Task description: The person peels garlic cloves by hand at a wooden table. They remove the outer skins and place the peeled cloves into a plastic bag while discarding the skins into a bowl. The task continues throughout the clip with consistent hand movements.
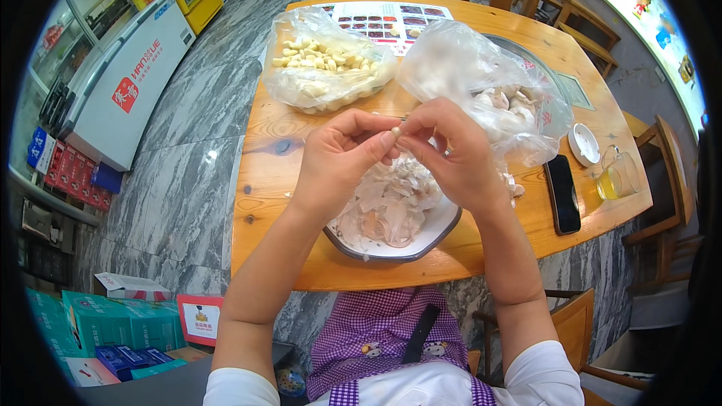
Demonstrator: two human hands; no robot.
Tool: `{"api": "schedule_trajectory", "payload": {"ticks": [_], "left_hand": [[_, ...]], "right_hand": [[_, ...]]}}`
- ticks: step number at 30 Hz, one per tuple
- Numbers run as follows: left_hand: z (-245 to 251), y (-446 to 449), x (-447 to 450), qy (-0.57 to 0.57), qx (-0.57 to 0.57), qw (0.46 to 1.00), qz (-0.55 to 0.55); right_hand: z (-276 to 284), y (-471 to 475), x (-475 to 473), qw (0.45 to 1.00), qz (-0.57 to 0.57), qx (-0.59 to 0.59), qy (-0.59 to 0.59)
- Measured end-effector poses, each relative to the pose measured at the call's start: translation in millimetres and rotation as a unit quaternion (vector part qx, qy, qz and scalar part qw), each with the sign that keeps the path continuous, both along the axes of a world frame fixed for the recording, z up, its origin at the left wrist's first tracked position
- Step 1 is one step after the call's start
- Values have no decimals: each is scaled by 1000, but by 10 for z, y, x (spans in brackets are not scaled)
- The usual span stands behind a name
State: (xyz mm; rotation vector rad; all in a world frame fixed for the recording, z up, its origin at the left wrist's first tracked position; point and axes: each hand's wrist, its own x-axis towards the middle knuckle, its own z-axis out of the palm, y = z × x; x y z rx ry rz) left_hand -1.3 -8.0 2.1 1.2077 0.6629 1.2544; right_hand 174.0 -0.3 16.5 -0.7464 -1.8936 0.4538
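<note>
A small garlic clove is pinched between the fingertips of my left hand and my right hand. Both hands hover over a white bowl with a dark rim, heaped with papery garlic skins. Beyond my left hand, peeled cloves fill an open clear plastic bag. Past my right hand, another plastic bag holds whole unpeeled garlic bulbs. Some loose garlic lies beside my right wrist, partly hidden.
On the wooden table, a phone, a small white dish and a glass mug of yellow liquid stand at the right. A printed menu sheet lies at the back. A round metal tray sits under the garlic-bulb bag.
</note>
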Motion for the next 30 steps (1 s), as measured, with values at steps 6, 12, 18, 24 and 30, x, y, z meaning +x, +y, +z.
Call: {"api": "schedule_trajectory", "payload": {"ticks": [6, 12, 18, 24, 30], "left_hand": [[3, 7, -5, -24, -12, 1000, -12], [16, -23, 24, 1, 19, 1000, 23], [-11, -44, 87, 28, 84, 995, 54], [-51, -42, 111, 60, 154, 984, 71], [-56, -46, 117, 79, 181, 978, 70]], "right_hand": [[-2, 16, 16, 1000, 1, 16, -12], [17, -39, -7, 995, -16, -92, 23], [-9, -49, -42, 994, -26, -104, 36], [-71, -43, -93, 995, -60, -75, 40], [-115, -38, -113, 994, -76, -56, 46]]}}
